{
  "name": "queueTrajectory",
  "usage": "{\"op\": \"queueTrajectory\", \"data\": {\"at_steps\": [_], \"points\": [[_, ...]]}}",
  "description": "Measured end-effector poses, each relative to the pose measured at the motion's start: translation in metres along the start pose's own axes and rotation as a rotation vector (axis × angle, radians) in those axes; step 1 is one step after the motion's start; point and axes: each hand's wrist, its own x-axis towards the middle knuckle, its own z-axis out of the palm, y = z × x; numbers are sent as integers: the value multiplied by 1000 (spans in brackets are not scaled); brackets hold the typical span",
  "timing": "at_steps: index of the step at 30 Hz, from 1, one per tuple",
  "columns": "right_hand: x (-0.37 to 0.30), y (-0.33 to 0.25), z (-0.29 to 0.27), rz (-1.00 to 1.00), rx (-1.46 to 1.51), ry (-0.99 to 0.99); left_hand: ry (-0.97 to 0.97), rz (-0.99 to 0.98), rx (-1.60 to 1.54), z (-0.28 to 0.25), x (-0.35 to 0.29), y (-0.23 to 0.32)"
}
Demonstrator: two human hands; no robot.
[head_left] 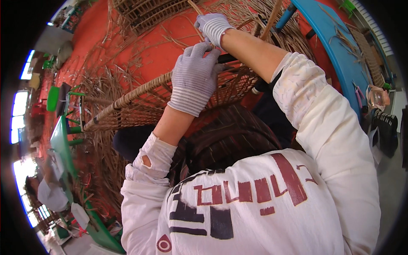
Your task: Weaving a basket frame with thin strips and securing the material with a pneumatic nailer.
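A brown woven frame (pixel 134 94), with an open lattice of plant fibre and a wrapped rim, leans across my lap. My left hand (pixel 194 78), in a grey-white striped knit glove, is closed at the rim, its fingers curled over the upper edge. Just beyond it my right hand (pixel 213 30), gloved alike, is closed on a tan strand of plant fibre (pixel 194 7) that sticks out past the fingers. The fingertips of both hands are partly hidden, as is the spot where the strand meets the rim.
Another woven lattice piece (pixel 146 17) lies on the red floor (pixel 95 36) ahead. Loose dry strips (pixel 293 36) are piled at the far right and scattered to the left. A blue table (pixel 335 46) is on my right, a green bench (pixel 63 140) on my left. A person (pixel 51 191) sits far left.
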Motion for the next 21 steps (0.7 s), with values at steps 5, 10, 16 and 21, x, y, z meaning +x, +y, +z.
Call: {"op": "queueTrajectory", "data": {"at_steps": [5,10,16,21], "points": [[25,29,34,83,339,132,-64,45,-7,8,8,1],[-81,-19,-49,-133,388,869,-126,-36,10,-4,3,0],[-210,0,-57,-364,391,803,-119,-45,-26,-7,4,7],[-236,2,-26,-134,187,673,-123,-60,-27,-10,6,12]]}}
